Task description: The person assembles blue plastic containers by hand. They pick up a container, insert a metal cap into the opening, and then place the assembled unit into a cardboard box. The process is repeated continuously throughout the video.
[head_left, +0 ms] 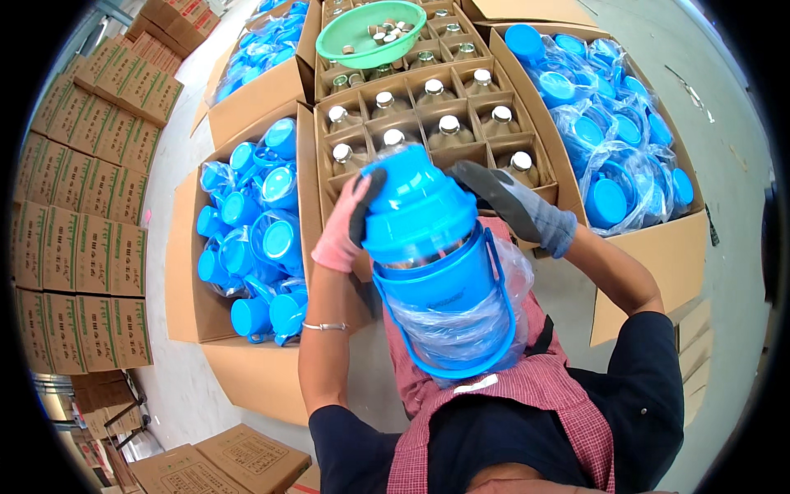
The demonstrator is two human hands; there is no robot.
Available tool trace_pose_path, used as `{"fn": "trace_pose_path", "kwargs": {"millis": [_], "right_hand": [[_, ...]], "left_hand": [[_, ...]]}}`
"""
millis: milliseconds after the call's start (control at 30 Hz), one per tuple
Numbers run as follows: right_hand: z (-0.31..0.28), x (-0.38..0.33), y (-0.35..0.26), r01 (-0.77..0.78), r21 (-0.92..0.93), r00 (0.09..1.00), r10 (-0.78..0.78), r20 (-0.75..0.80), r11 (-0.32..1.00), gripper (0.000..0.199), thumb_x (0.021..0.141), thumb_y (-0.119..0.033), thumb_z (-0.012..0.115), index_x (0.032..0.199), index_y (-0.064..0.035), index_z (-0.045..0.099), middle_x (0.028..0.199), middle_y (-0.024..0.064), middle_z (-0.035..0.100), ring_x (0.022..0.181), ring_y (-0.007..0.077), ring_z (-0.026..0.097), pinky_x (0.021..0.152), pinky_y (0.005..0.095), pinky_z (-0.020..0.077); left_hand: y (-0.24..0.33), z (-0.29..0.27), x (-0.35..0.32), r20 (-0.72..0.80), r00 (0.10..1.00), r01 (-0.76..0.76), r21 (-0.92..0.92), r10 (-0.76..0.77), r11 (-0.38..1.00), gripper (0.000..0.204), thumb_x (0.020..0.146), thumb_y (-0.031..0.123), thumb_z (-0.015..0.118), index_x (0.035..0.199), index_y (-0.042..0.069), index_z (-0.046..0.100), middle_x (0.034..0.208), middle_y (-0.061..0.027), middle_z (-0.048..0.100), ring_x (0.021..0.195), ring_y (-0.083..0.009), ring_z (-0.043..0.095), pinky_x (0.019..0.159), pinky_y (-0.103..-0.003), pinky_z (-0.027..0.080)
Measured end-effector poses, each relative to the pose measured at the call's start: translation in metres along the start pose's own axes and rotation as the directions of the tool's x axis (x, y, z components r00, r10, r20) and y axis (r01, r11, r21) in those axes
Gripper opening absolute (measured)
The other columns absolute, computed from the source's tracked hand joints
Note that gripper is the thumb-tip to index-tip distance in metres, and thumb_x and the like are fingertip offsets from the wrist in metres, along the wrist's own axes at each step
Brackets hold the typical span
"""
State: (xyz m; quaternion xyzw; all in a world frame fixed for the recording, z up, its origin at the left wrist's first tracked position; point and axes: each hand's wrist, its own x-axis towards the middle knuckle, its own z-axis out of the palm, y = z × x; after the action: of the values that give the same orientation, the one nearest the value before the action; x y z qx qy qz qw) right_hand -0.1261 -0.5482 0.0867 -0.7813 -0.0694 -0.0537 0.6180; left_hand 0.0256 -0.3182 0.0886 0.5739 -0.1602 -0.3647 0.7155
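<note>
In front of my chest stands a blue thermos flask (440,300), its lower body wrapped in clear plastic film and its carrying handle hanging down. A blue stepped top piece (415,206) sits tilted over it, with a narrow gap in which something shiny shows. My left hand (350,222), in a pink glove with a dark palm, grips the top piece on its left side. On the right, my right hand (512,198), in a grey-blue glove with dark fingertips, has its fingers stretched out beside the top piece; whether they touch it I cannot tell.
Ahead is a divided carton (473,152) of glass liners with white caps. A green basin (329,45) holding small stoppers rests beyond. Open cartons of blue cups (239,207) and bagged blue parts (607,202) flank me. Stacked brown boxes (86,193) line the left.
</note>
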Motion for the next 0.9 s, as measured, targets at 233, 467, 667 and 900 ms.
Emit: {"fn": "trace_pose_path", "kwargs": {"millis": [233, 467, 667, 900], "right_hand": [[-0.01, 0.014, -0.011, -0.064, -0.049, 0.984, 0.072, 0.166, 0.997, 0.044, 0.095, -0.026, 0.051, 0.131, 0.0003, 0.049, 0.13, 0.0172, 0.053, 0.112, 0.0266, 0.056, 0.099, 0.0359, 0.0435], [0.05, 0.033, -0.026, -0.215, 0.004, 0.974, 0.215, -0.071, 0.977, 0.072, 0.083, -0.05, 0.066, 0.135, -0.0074, 0.042, 0.121, 0.0162, 0.057, 0.113, 0.0209, 0.054, 0.097, 0.0356, 0.0427], [0.034, 0.022, 0.024, -0.177, 0.68, 0.978, 0.05, 0.203, 0.711, 0.068, 0.086, -0.045, 0.063, 0.14, -0.0085, 0.041, 0.13, 0.0113, 0.052, 0.118, 0.0204, 0.05, 0.101, 0.034, 0.0408], [0.036, 0.008, -0.068, 0.009, -0.002, 1.0, -0.009, 0.013, 1.0, 0.06, 0.078, -0.043, 0.074, 0.123, -0.0064, 0.056, 0.111, 0.0138, 0.059, 0.099, 0.0195, 0.056, 0.088, 0.0344, 0.0454]], "left_hand": [[-0.02, -0.007, -0.027, 0.127, 0.987, -0.142, 0.417, 0.097, 0.898, 0.065, 0.092, 0.039, 0.059, 0.139, -0.001, 0.039, 0.133, -0.0101, 0.05, 0.121, -0.0194, 0.048, 0.104, -0.031, 0.037], [-0.031, 0.005, -0.046, 0.079, 0.996, 0.025, 0.033, -0.028, 0.999, 0.066, 0.097, 0.046, 0.048, 0.142, -0.001, 0.036, 0.139, -0.0106, 0.046, 0.125, -0.0218, 0.045, 0.107, -0.032, 0.035], [-0.005, 0.067, -0.073, -0.164, 0.976, 0.03, 0.759, 0.146, 0.65, 0.055, 0.098, 0.039, 0.045, 0.14, 0.005, 0.036, 0.132, -0.0254, 0.05, 0.122, -0.0412, 0.047, 0.101, -0.042, 0.039], [-0.084, -0.015, -0.042, 0.053, 0.956, -0.293, 0.259, 0.289, 0.921, 0.054, 0.101, 0.035, 0.042, 0.14, -0.001, 0.036, 0.137, -0.0096, 0.046, 0.121, -0.0139, 0.046, 0.102, -0.03, 0.04]]}}
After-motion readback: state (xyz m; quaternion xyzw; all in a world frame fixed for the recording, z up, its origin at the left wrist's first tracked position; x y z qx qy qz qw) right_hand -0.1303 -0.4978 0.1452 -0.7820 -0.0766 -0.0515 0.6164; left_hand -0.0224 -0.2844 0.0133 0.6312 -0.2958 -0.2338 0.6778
